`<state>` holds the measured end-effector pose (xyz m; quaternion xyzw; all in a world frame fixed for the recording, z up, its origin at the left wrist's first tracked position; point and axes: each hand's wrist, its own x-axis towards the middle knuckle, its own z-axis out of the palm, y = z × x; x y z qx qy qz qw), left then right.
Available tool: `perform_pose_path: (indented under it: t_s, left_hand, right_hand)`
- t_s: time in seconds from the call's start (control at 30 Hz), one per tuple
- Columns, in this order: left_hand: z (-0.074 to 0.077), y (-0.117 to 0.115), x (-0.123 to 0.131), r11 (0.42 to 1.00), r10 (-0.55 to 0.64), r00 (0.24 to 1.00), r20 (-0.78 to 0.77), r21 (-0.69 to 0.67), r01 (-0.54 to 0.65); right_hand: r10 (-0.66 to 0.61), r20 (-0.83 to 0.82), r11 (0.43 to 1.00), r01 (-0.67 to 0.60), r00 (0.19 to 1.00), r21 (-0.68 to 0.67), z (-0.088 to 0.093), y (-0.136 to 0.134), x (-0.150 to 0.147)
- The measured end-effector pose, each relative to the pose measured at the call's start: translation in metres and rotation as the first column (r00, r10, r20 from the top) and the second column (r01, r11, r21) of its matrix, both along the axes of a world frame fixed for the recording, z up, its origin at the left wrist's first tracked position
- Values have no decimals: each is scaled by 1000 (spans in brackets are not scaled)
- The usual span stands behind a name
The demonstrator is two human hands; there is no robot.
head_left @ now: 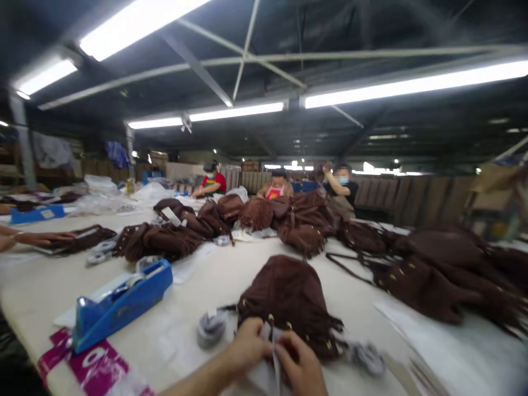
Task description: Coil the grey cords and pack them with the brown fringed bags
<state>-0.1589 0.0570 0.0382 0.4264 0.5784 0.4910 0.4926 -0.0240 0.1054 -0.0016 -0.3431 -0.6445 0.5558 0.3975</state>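
A dark brown fringed bag [284,294] with small gold-coloured metal fittings lies on the table just beyond my hands. My left hand [248,347] is closed in a pinch at the bag's near edge, on a thin pale strip [275,360]. Close beside it, my right hand [299,364] pinches the same strip, which hangs down between the two hands. Whitish sheet material shows under and behind the fingers. Grey wrapped coils lie on either side of the bag, one at the left [211,329] and one at the right [367,358]. Motion blur hides fine detail.
A blue tape dispenser [124,302] stands at the left, near a purple plastic bag [97,363]. Brown bags [437,275] are heaped across the table [214,275]. At the far left a co-worker's hand [45,238] rests by another bag. Other people work beyond the pile.
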Motion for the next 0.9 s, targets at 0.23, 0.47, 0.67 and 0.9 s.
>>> perform_pose_path:
  t_s: [0.23,0.47,0.67,0.9]
  left_hand:
    - [-6,1,-17,982,-119,977,176,-122,141]
    - [1,-3,-29,958,-162,929,333,-173,230]
    - [-17,9,-17,954,-144,936,322,-206,217]
    - [-7,7,-10,926,-220,948,230,-256,277]
  right_hand:
    - [-70,26,997,71,997,-36,2,-13,7]
    - [-31,-5,997,31,1000,-71,5,-14,8]
    - [-1,14,993,2,1000,-118,6,-12,8]
    - [-15,51,1000,15,999,-10,6,-6,11]
